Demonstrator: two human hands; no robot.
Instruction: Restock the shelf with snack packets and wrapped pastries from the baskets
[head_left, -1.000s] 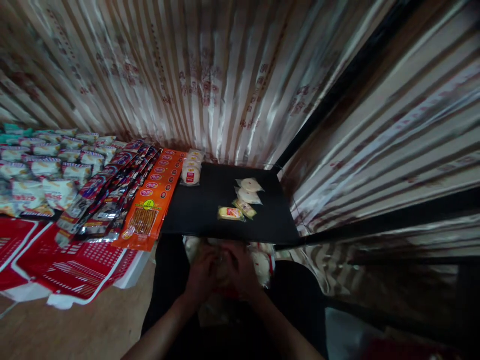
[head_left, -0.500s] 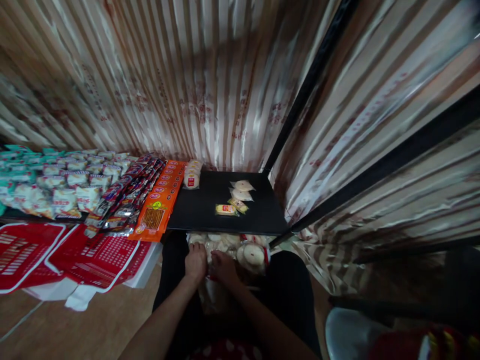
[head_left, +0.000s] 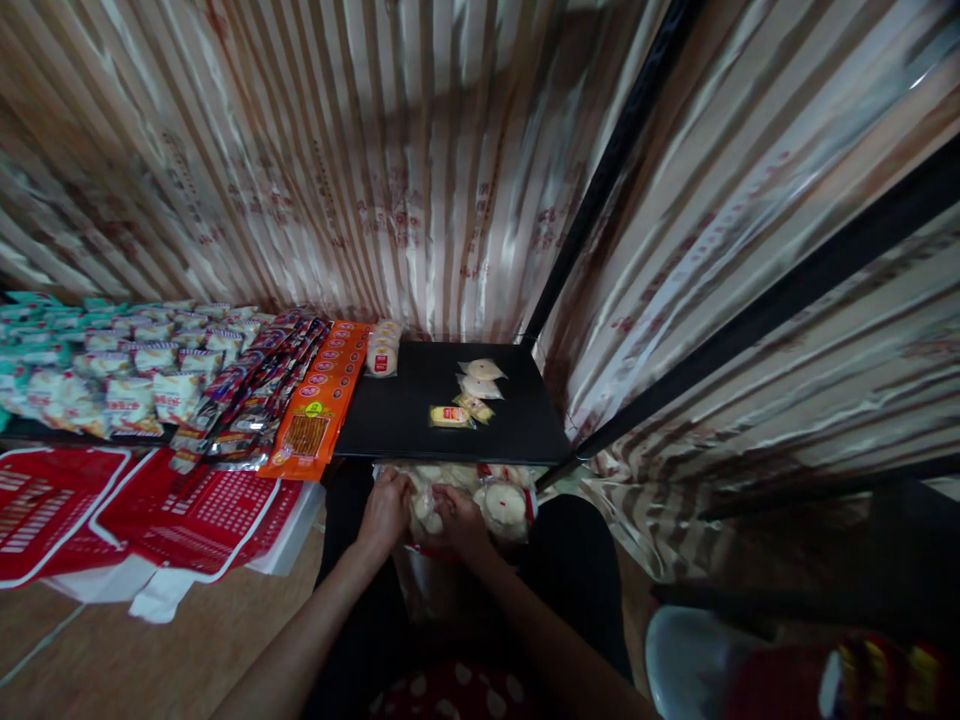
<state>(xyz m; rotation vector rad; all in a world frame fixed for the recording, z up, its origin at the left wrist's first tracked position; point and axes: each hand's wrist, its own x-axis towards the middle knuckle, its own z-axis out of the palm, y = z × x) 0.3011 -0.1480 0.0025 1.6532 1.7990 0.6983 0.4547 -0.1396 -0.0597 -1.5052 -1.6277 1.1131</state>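
Across my lap, at the front edge of the black shelf, lies a clear plastic bag of pale round crackers (head_left: 505, 503) with red print at its edges. My left hand (head_left: 386, 508) grips its left part with curled fingers. Near the bag's middle, my right hand (head_left: 463, 522) is closed on the plastic, fingertips partly hidden. On the black shelf (head_left: 382, 425), just beyond the bag, are two wrapped pale round crackers (head_left: 481, 385) and two small yellow packets (head_left: 450, 416).
Further left on the shelf stand a clear pack of round crackers (head_left: 382, 355), an orange snack sheet (head_left: 311, 410), dark packets (head_left: 247, 400) and rows of white packets (head_left: 131, 395). Red baskets (head_left: 187, 515) sit below. A black post (head_left: 600, 210) rises at the right corner, before a striped curtain (head_left: 420, 170).
My hands have drawn slightly apart on the bag, the right one shifting to the right. More of the bag's middle and lower edge now shows. The packets on the shelf stay put.
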